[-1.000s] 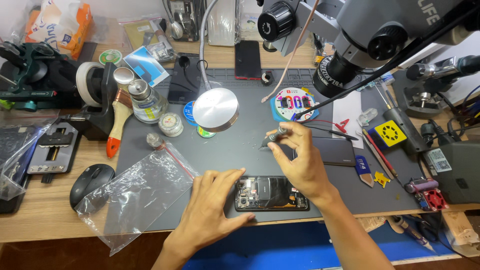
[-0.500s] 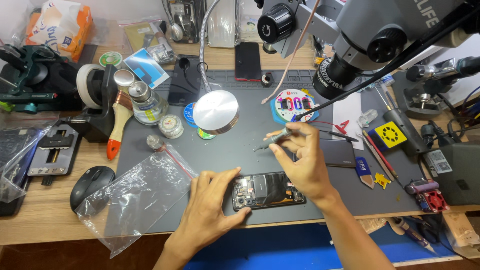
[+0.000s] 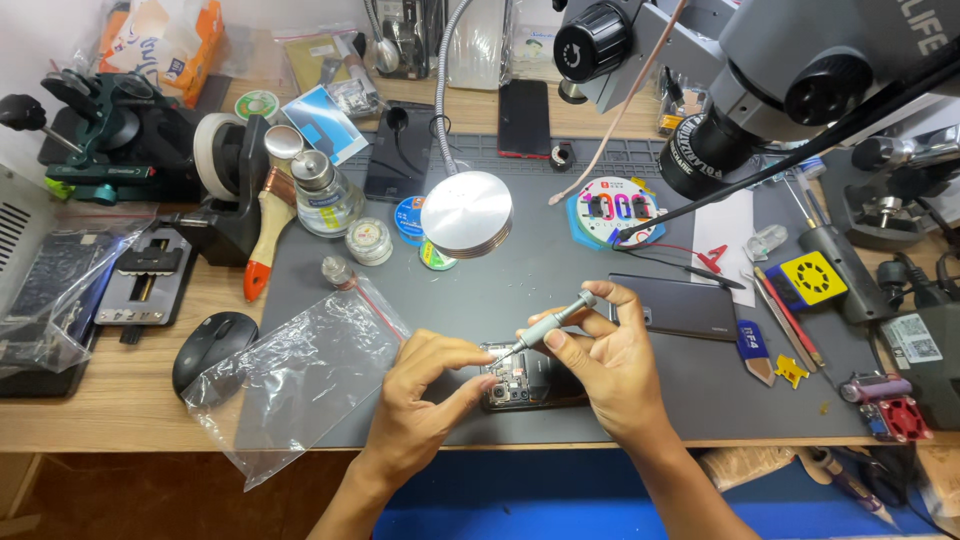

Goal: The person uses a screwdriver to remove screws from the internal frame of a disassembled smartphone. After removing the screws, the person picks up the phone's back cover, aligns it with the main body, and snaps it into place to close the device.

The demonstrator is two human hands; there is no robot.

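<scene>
An opened black phone (image 3: 520, 385) lies on the grey work mat (image 3: 560, 270) near the table's front edge, its inner parts showing at the camera end. My left hand (image 3: 425, 395) rests on the phone's left end with fingertips pinched over it. My right hand (image 3: 610, 365) grips a slim grey screwdriver (image 3: 555, 322), tilted, with its tip down on the phone's upper left part. Both hands cover much of the phone.
A clear plastic bag (image 3: 300, 375) lies left of the hands beside a black mouse (image 3: 212, 348). A second dark phone (image 3: 680, 305), a round lamp head (image 3: 467, 213), a screw organiser disc (image 3: 612, 208), bottles, tape and a microscope (image 3: 760, 90) crowd the back and right.
My right hand has come down from above the mat with the screwdriver and set its tip on the phone. My left hand has shifted from lying flat to pinching at the phone's left end.
</scene>
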